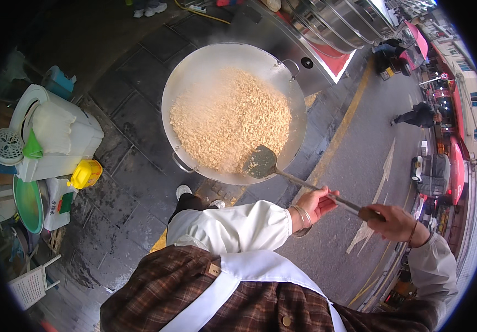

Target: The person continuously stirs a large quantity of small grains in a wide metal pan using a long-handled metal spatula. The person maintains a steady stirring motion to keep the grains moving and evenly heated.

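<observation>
A large round metal wok (234, 56) with loop handles holds a steaming heap of pale, crumbly golden food (234, 120). The blade of a long-handled metal spatula (260, 162) rests at the food's near right edge, with some crumbs on it. My left hand (315, 204), with bangles at the wrist, supports the spatula's shaft, its fingers partly curled around it. Farther up, my right hand (389, 222) is closed on the handle's end. Both forearms wear white sleeves.
A stainless steel counter (280, 37) with stacked steamers (333, 20) adjoins the wok. White tubs (62, 124), a yellow jug (85, 174) and a green basin (27, 205) stand at left. Dark paving (118, 199) surrounds my feet. On the road at right, a person (421, 115) walks near parked vehicles.
</observation>
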Available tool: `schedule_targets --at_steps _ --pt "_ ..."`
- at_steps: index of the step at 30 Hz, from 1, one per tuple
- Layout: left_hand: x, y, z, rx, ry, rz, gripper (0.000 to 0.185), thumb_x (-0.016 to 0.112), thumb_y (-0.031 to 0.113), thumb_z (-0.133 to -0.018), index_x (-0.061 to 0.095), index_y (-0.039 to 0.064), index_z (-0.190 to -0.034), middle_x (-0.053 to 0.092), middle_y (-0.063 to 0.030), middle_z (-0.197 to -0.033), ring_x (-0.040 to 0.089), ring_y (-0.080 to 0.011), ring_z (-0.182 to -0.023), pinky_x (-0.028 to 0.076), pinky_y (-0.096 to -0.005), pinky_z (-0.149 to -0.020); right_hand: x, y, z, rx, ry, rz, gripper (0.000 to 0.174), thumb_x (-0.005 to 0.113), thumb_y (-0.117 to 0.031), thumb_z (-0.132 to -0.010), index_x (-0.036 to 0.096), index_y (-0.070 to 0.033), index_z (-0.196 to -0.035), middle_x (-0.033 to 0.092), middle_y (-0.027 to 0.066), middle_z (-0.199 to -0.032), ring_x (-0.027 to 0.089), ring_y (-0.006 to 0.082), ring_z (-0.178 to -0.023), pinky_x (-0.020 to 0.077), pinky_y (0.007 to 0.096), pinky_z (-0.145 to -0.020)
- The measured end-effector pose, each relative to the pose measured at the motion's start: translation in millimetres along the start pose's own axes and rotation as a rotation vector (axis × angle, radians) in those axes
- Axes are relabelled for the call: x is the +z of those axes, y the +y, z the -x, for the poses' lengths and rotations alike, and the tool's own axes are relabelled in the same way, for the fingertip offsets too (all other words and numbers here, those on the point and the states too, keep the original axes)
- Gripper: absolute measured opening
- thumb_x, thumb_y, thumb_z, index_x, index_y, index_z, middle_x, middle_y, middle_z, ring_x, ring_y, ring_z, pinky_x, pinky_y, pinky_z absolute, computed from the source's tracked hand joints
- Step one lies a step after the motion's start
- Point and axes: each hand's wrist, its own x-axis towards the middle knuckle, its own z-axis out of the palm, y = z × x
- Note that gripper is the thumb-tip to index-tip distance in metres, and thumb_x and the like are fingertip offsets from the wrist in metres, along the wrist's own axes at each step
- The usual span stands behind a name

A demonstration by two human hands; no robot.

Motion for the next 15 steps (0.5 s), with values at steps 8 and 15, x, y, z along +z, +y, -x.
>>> schedule_targets --at_steps 8,15 --pt "4 7 -9 0.176 0.152 0.074 0.032 0.040 0.028 -0.101 0.054 0.001 -0.092 0.065 -0.0185 -0.106 0.066 -0.0270 -0.093 0.058 -0.0384 -0.085 -58 -20 -45 0.243 -0.232 0.003 0.041 0.049 -0.035 -0.095 0.060 -0.009 -0.124 0.061 0.0040 -0.068 0.053 0.0088 -0.050 0.0446 0.0255 -0.044" --pt "-71 134 -32 0.455 0.668 0.097 0.035 0.036 0.039 -0.096 0.035 0.013 -0.072 0.041 -0.0032 -0.057 0.040 -0.0169 -0.047 0.044 -0.0352 -0.046 50 -80 -199 0.034 -0.314 -0.443 0.040 0.063 -0.019 -0.085 0.052 0.000 -0.119 0.055 0.0028 -0.060 0.050 0.0114 -0.043 0.0393 0.0272 -0.036"
